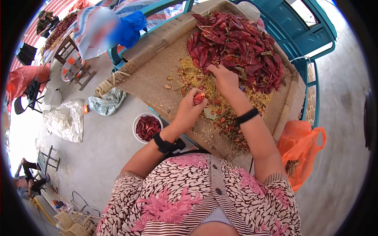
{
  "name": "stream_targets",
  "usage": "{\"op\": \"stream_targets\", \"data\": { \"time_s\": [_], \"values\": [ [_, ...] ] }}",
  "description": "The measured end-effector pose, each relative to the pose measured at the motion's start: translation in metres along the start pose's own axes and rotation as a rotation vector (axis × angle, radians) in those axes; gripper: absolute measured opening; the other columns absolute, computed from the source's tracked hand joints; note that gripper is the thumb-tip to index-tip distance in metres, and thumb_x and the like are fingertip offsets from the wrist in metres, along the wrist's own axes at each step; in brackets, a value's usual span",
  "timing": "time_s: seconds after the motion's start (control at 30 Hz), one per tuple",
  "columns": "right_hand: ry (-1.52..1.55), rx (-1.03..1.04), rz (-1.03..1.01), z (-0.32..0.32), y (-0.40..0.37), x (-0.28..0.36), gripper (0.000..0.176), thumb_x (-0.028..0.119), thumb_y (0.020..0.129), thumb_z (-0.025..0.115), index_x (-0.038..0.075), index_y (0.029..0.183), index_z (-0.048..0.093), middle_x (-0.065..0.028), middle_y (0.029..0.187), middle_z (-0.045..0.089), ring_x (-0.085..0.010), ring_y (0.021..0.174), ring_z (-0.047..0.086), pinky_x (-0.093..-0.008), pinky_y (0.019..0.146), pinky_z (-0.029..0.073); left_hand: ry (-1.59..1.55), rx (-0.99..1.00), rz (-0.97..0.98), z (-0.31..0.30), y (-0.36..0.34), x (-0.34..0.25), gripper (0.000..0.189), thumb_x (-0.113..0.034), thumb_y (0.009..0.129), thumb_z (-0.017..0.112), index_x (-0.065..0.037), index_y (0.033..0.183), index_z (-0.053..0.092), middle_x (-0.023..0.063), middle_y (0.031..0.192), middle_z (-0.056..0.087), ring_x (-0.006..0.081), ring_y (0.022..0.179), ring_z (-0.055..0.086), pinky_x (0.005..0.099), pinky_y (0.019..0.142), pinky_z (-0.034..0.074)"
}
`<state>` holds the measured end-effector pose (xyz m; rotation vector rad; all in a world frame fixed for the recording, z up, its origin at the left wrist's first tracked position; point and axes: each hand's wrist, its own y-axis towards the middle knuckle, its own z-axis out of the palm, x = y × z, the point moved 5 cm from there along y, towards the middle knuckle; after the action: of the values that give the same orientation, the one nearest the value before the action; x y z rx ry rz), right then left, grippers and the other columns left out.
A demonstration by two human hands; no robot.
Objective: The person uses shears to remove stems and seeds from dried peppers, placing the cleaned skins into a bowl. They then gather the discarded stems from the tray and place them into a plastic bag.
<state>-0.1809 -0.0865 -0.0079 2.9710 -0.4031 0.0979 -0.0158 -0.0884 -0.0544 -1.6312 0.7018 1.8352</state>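
Observation:
My left hand (188, 111) is closed around a dried red chili pepper (199, 98), whose opened end shows between thumb and fingers. To its upper right, my right hand (227, 82) has its fingertips pinched together at the edge of a heap of dried red chili peppers (240, 47). Whatever sits in that pinch is too small to make out. Both hands are over a woven tray (153, 80). Yellow chili seeds (189, 74) are scattered around them, and stems with seeds and scraps (232, 131) lie nearer my body.
A white bowl of red chili pieces (147, 128) is on the floor at left. An orange plastic bag (301, 153) hangs at the right. Teal metal framing (311, 82) borders the tray. Clear plastic bags (107, 101) and a small wooden stand (75, 63) occupy the left floor. Other people are farther left.

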Motion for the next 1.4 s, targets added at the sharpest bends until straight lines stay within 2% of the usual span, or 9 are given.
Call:
{"op": "stream_targets", "data": {
  "time_s": [0.33, 0.63, 0.73, 0.83, 0.97, 1.17, 1.27, 1.37, 1.4],
  "values": [
    [0.130, -0.168, -0.148, 0.021, 0.008, -0.019, 0.020, 0.012, 0.084, 0.061, 0.017, 0.103, 0.054, -0.0093, 0.095, 0.058, -0.0344, 0.077, 0.063, -0.0450, 0.063, 0.050, -0.032, -0.023, 0.004, 0.001, -0.002, -0.007, 0.013, -0.014, 0.092, 0.061, -0.004, 0.098, 0.054, -0.0025, 0.081, 0.048, 0.0054, 0.076, 0.044, 0.0217, 0.068, 0.038],
    [0.192, -0.294, -0.045, -0.003, -0.004, -0.017, 0.016, 0.014, 0.086, 0.061, 0.015, 0.101, 0.056, -0.0088, 0.089, 0.061, -0.0319, 0.076, 0.063, -0.0423, 0.061, 0.049, -0.105, -0.057, 0.003, 0.000, -0.003, -0.007, 0.013, -0.012, 0.090, 0.061, -0.004, 0.099, 0.055, -0.0001, 0.084, 0.050, 0.0096, 0.076, 0.046, 0.0255, 0.070, 0.040],
    [0.574, -0.058, 0.286, -0.015, -0.021, -0.026, 0.017, 0.011, 0.087, 0.059, 0.010, 0.104, 0.059, -0.0073, 0.080, 0.062, -0.0243, 0.068, 0.062, -0.0368, 0.058, 0.046, 0.335, -0.239, 0.359, -0.009, -0.002, -0.032, 0.023, -0.010, 0.088, 0.063, -0.002, 0.108, 0.057, 0.0069, 0.097, 0.058, 0.0194, 0.088, 0.055, 0.0309, 0.079, 0.044],
    [0.872, 0.093, 0.343, -0.030, -0.046, -0.012, 0.018, 0.009, 0.089, 0.056, 0.004, 0.106, 0.059, -0.0039, 0.074, 0.059, -0.0134, 0.061, 0.058, -0.0292, 0.054, 0.042, 0.333, -0.333, 0.489, -0.003, -0.004, -0.071, 0.038, -0.007, 0.084, 0.066, -0.002, 0.120, 0.056, 0.0139, 0.115, 0.058, 0.0289, 0.108, 0.056, 0.0361, 0.092, 0.043],
    [1.338, 0.224, 0.507, -0.040, -0.073, 0.010, 0.016, 0.011, 0.092, 0.056, 0.003, 0.105, 0.059, -0.0006, 0.076, 0.058, -0.0046, 0.056, 0.051, -0.0203, 0.049, 0.035, 0.389, -0.035, 0.422, 0.007, 0.016, -0.046, 0.046, -0.003, 0.080, 0.068, -0.004, 0.125, 0.055, 0.0142, 0.119, 0.058, 0.0286, 0.112, 0.057, 0.0357, 0.095, 0.044],
    [1.216, -0.035, 0.264, -0.061, -0.086, 0.022, 0.010, 0.006, 0.091, 0.057, 0.003, 0.099, 0.061, -0.0010, 0.079, 0.059, -0.0057, 0.061, 0.053, -0.0208, 0.054, 0.042, 0.362, 0.031, 0.398, 0.009, 0.018, -0.040, 0.045, -0.003, 0.081, 0.069, -0.006, 0.124, 0.056, 0.0134, 0.111, 0.060, 0.0273, 0.101, 0.060, 0.0331, 0.088, 0.047],
    [1.124, -0.120, 0.257, -0.054, -0.089, 0.019, 0.008, 0.001, 0.089, 0.058, 0.003, 0.096, 0.062, -0.0017, 0.086, 0.060, -0.0059, 0.067, 0.055, -0.0217, 0.058, 0.045, 0.344, 0.059, 0.396, 0.011, 0.016, -0.044, 0.043, -0.005, 0.082, 0.069, -0.006, 0.123, 0.056, 0.0128, 0.109, 0.060, 0.0271, 0.099, 0.060, 0.0331, 0.087, 0.047],
    [1.330, -0.049, 0.363, -0.049, -0.090, 0.018, 0.008, 0.001, 0.088, 0.060, 0.003, 0.096, 0.061, -0.0032, 0.089, 0.059, -0.0081, 0.068, 0.057, -0.0239, 0.058, 0.046, 0.405, 0.062, 0.362, 0.013, 0.015, -0.051, 0.040, -0.008, 0.084, 0.069, -0.005, 0.122, 0.057, 0.0127, 0.107, 0.061, 0.0272, 0.098, 0.060, 0.0336, 0.085, 0.047],
    [1.189, -0.158, 0.267, -0.054, -0.090, 0.019, 0.008, 0.001, 0.088, 0.060, 0.003, 0.096, 0.061, -0.0038, 0.088, 0.058, -0.0091, 0.067, 0.057, -0.0246, 0.058, 0.046, 0.455, 0.062, 0.333, 0.014, 0.014, -0.054, 0.039, -0.008, 0.084, 0.069, -0.005, 0.121, 0.057, 0.0129, 0.106, 0.061, 0.0275, 0.097, 0.060, 0.0339, 0.085, 0.047]
  ]
}}
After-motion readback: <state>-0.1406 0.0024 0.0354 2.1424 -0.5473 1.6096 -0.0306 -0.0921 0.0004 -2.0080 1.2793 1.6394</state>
